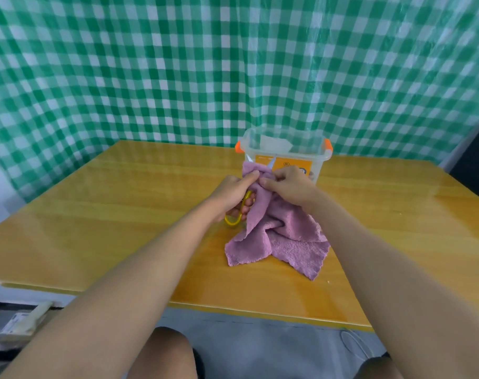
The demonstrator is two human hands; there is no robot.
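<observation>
Cloth (283,236) wraps scissors (233,219) just before clear box (318,166).

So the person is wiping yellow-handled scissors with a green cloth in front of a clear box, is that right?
Not quite. The cloth is purple, not green; only the checked curtain behind is green, as the head view shows. The rest holds: the left hand grips the yellow-handled scissors, the right hand pinches the cloth round them, before the clear box.

Green-and-white checked curtain (178,67) hanging in folds across the back, glossy yellow wooden surface (109,214) reflecting soft light, grey floor (260,348) below its near edge, dark panel (476,160) at far right
</observation>
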